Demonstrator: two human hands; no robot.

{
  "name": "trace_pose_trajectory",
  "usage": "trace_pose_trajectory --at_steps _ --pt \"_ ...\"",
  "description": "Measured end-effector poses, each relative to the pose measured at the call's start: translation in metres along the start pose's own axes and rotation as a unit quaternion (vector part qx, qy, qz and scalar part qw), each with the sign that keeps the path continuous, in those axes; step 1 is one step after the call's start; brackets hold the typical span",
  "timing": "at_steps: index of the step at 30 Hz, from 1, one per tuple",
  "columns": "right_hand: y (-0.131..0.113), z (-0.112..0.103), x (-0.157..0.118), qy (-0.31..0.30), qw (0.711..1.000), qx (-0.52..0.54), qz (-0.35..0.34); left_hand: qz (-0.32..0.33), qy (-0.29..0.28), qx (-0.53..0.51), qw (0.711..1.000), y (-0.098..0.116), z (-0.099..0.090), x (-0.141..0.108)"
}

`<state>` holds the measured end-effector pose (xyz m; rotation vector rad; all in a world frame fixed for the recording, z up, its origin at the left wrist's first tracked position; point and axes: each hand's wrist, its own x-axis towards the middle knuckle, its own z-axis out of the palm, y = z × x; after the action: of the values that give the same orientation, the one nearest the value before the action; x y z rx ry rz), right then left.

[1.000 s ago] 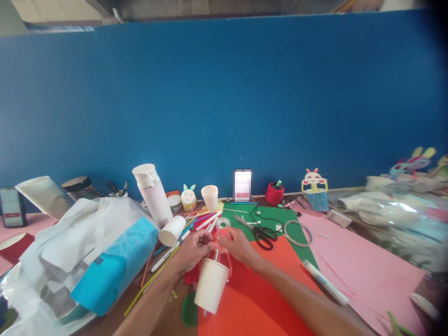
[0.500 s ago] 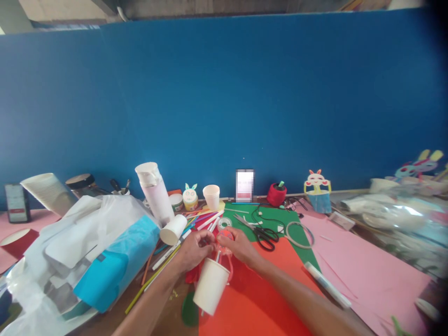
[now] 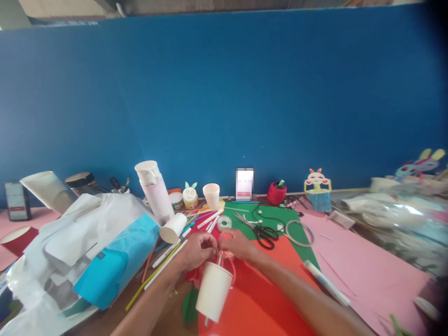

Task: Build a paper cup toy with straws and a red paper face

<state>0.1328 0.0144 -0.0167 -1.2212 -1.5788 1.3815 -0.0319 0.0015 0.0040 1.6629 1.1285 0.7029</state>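
A white paper cup [image 3: 214, 291] hangs tilted below my hands. A pale straw [image 3: 220, 258] comes out of its upper end and pokes out below it. My right hand [image 3: 236, 244] is closed on a red-orange paper piece [image 3: 224, 237] at the top of the straw, mostly covered by the fingers. Thin pink strips [image 3: 233, 269] curve down beside the cup. Close by on the left, my left hand [image 3: 199, 251] has its fingertips pinched near the straw; what they hold, if anything, is hidden.
Beyond my hands lie a tape roll [image 3: 224, 223], black scissors [image 3: 265, 234] and several straws and markers. A white cup [image 3: 173, 228] lies left, by a white flask [image 3: 156, 193]. Plastic bags [image 3: 101, 210] crowd the left. Orange paper [image 3: 259, 298] lies underneath; a blue wall [image 3: 224, 93] stands behind.
The cup has shifted slightly right and down. My right-hand fingers have turned over the red-orange piece and now cover more of it. My left hand has moved only a little.
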Motion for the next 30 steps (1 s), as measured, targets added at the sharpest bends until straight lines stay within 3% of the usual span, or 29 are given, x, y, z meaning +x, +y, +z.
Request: trace_pose_trajectory --at_steps 10,15,22,25,30 --pt "-0.009 -0.007 -0.006 -0.074 0.997 0.026 -0.009 -0.085 -0.017 -0.178 0.98 -0.002 0.001 -0.001" --pt "-0.01 -0.006 -0.008 -0.048 0.998 0.012 -0.032 -0.098 -0.022 -0.214 0.972 0.002 0.0 -0.003" --pt "-0.009 -0.006 -0.008 -0.045 0.998 0.015 -0.045 -0.116 -0.086 -0.283 0.948 0.001 -0.006 -0.006" --pt "-0.008 -0.007 -0.007 -0.041 0.997 -0.013 -0.057 -0.13 -0.072 -0.259 0.954 0.003 -0.006 -0.005" --pt "-0.007 -0.009 -0.006 -0.038 0.998 0.01 -0.045 -0.095 -0.044 -0.268 0.958 0.007 0.0 -0.004"
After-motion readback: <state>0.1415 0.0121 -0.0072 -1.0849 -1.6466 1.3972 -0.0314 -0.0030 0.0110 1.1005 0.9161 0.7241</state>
